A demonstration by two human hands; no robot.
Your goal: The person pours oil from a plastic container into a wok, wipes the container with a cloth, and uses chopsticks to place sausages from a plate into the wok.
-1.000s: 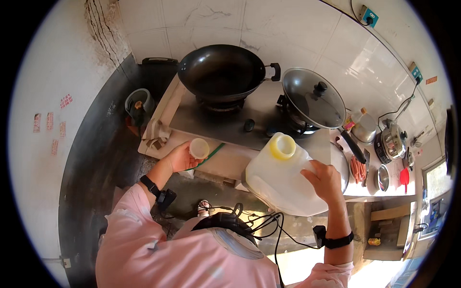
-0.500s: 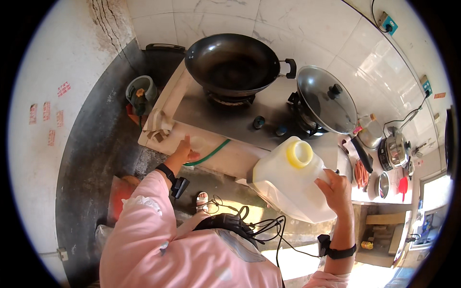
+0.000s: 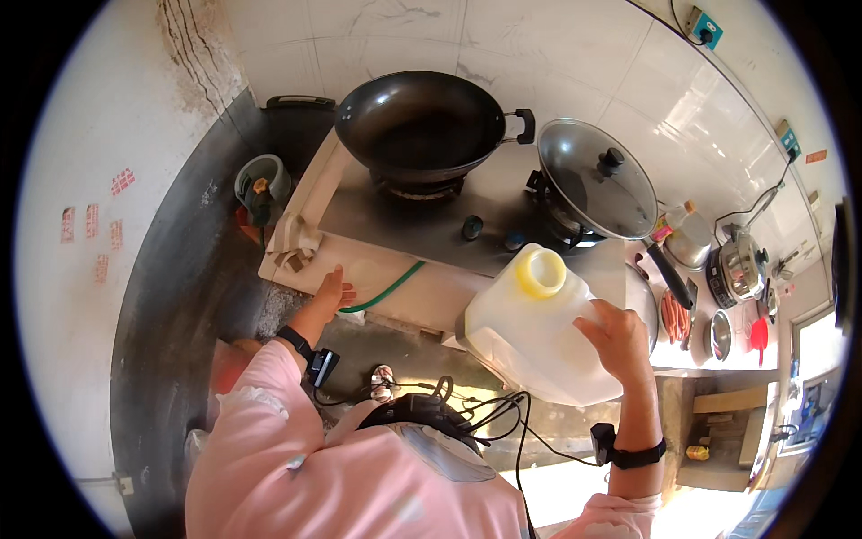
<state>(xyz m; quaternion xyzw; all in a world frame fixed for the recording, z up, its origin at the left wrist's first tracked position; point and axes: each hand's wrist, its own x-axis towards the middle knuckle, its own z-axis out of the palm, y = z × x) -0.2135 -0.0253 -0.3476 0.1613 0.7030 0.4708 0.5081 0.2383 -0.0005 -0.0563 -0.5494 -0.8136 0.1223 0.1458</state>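
Plastic jug (image 3: 530, 337) clamped in the right grip (image 3: 616, 337)

One translucent white jug, its wide yellow-rimmed mouth facing up, is in front of the bench (image 3: 431, 293), right of the person's middle. The right grip is closed on its upper right side. The left grip (image 3: 334, 293) has its fingers apart at the bench's front edge, touching or just beside one green hose (image 3: 386, 291). One pale round shape (image 3: 364, 272) beside it is too faint to make out.

Beyond stands one steel hob (image 3: 395, 226) with two knobs (image 3: 472, 227). On it are one black wok (image 3: 417, 126) and, to the right, one pan under a glass lid (image 3: 588, 184). One striped cloth (image 3: 296, 241) lies at the bench's left corner. Farther right are one lidded steel pot (image 3: 739, 268), one metal bowl (image 3: 720, 335), one red utensil (image 3: 760, 334) and several reddish sticks (image 3: 675, 316), too crowded to count.

Two teal sockets (image 3: 705, 30) are on the wall. Five red printed marks (image 3: 67, 225) on the left wall and one orange label (image 3: 816, 156) at right are too small to read
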